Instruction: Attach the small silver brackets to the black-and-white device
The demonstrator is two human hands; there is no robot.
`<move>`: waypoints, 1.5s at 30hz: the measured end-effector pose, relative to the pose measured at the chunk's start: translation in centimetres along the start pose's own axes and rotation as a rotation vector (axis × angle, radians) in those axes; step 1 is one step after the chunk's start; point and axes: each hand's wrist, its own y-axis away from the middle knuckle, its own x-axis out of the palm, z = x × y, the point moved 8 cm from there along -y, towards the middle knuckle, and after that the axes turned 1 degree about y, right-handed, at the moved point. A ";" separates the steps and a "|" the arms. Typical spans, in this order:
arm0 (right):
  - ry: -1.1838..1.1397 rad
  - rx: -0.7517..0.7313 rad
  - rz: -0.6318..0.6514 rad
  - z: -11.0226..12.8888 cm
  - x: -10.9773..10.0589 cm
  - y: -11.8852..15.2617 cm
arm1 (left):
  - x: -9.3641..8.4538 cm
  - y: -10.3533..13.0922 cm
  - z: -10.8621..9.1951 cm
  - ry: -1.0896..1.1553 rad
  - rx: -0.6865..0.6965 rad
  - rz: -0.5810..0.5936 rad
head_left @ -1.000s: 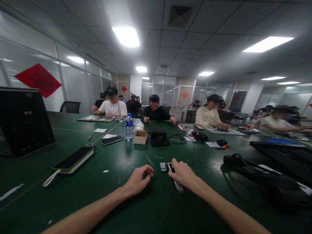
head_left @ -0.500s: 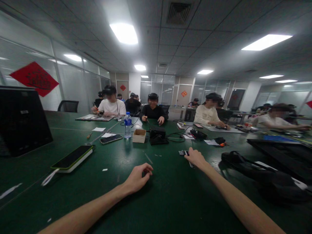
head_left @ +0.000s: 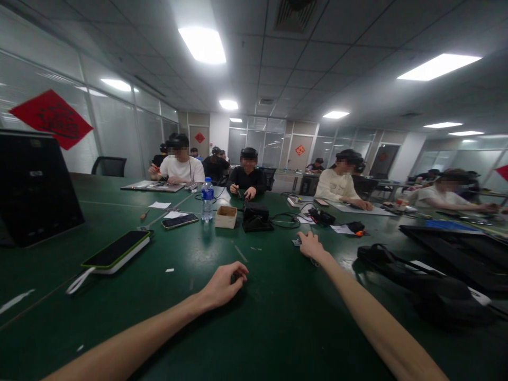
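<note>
My left hand (head_left: 224, 284) rests on the green table (head_left: 273, 312), its fingers loosely curled, with a gap between thumb and fingers and nothing visible in them. Farther forward and to the right, my right hand (head_left: 310, 246) is closed down over something on the table. Its palm and fingers mostly cover whatever lies there. A small grey piece (head_left: 296, 243) shows just left of the fingertips. Something thin and dark pokes out below the hand; its kind cannot be made out.
Ahead stand a water bottle (head_left: 207, 199), an open cardboard box (head_left: 226, 217) and a black device (head_left: 256, 216) with cables. Phones (head_left: 119, 250) lie left, a black monitor (head_left: 35, 188) beyond. A black strapped bag-like item (head_left: 420, 286) is right. Several people work across the table.
My right hand has shifted slightly, and the pale-edged item seen under it before is now mostly covered. The view has tilted slightly. My left hand keeps its pose.
</note>
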 end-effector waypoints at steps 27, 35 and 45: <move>0.138 0.137 -0.058 -7.0 2.6 -4.8 | 0.6 -0.1 0.4 -0.019 0.019 0.064; 0.127 0.124 -0.047 -6.9 2.6 -4.6 | 0.4 0.1 -0.2 -0.017 -0.009 0.074; 0.130 0.119 -0.034 -6.9 2.7 -4.6 | 0.3 -0.1 -0.4 -0.014 -0.024 0.075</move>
